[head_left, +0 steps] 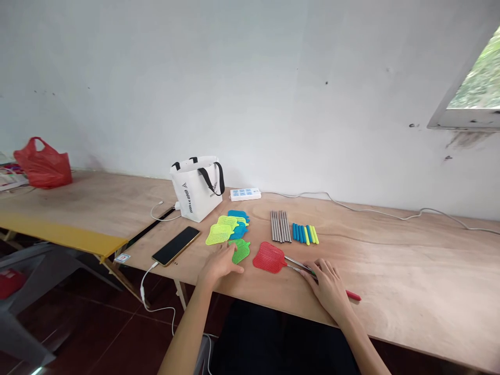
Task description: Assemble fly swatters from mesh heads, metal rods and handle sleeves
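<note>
"What is set out on the light wooden tabletop (410,276), below the pale wall (273,104)?"

"Near its front edge, a red plastic mesh paddle (269,258) is laid flat between the two hands. Its broad end is turned left, its narrow neck right; the long axis is slanted slightly toward the person at the right. In line with it, past the right hand (328,286), a slim red handle (353,296) is seen."

"How is it gripped?"

"A thin silver rod (292,267) at the neck is partly covered by the right hand, as is a second silver rod (299,262) beside it; how firmly the fingers are closed cannot be told. The left hand (221,263) is held with thumb and fingers apart, fingertips placed at the edge of a green mesh paddle (241,251). Beyond it, yellow mesh paddles (219,234) and blue mesh paddles (238,232) are overlapped; to their right, grey metal tubes (274,226) are lined up beside short blue and yellow sticks (301,233)."

"And the containers?"

"A white bag with black handles (197,192) is stood upright, open-topped, its inside hidden. At far left, a red plastic bag (42,164) is placed; its contents cannot be made out."
</note>
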A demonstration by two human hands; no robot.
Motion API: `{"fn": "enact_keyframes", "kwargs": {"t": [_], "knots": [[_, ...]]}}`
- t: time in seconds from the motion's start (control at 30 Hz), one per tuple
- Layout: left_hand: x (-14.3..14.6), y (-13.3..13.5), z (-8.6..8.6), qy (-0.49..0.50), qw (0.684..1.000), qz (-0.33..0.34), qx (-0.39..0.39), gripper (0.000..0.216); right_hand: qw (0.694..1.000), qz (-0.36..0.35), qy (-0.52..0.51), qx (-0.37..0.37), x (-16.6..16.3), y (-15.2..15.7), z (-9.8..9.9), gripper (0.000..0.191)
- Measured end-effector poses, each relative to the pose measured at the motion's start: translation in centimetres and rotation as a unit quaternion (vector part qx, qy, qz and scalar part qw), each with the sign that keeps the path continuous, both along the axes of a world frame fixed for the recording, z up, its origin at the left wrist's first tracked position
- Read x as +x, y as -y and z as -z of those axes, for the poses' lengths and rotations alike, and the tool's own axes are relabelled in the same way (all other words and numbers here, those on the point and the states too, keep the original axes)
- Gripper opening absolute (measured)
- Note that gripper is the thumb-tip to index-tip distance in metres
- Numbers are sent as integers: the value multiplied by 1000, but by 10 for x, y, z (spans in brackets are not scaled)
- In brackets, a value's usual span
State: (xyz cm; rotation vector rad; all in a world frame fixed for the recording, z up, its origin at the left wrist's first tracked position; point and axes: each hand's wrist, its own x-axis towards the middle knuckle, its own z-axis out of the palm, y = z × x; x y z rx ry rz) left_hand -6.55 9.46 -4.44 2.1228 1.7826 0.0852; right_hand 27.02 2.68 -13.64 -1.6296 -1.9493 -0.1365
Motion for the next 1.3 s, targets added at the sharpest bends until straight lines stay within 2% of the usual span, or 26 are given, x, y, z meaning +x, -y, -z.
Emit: {"fn": "enact_keyframes", "kwargs": {"t": [0.1, 0.27, 0.43, 0.63, 0.8, 1.03, 1.13, 1.2, 1.3], "knots": [[-5, 0, 1, 30, 999, 18, -31, 67, 1000, 2, 7, 2, 0, 0, 0, 39], [-14, -6, 5, 17, 1000, -8, -19, 80, 1000, 1, 6, -12, 0, 0, 0, 39], [-19, -8, 9, 29, 1000, -2, 5, 57, 1000, 1, 5, -12, 0, 0, -2, 37], [-19, -11, 12, 13, 1000, -1, 5, 66, 1000, -2, -16, -19, -1, 0, -4, 37], [-9, -9, 7, 7, 1000, -20, 8, 52, 999, -12, -29, -35, 0, 0, -4, 35], [-4, -9, 4, -21, 999, -42, 18, 80, 997, 2, -51, -58, -1, 1, -7, 37], [-7, -11, 6, 24, 998, -46, 24, 88, 996, 11, -68, -63, -2, 1, -8, 38], [-7, -13, 7, 97, 993, -36, 52, 83, 995, 13, -75, -59, -2, 1, -8, 37], [-2, -15, 6, 223, 969, 1, 110, 70, 996, 20, -69, -46, -1, 0, -7, 37]]}}
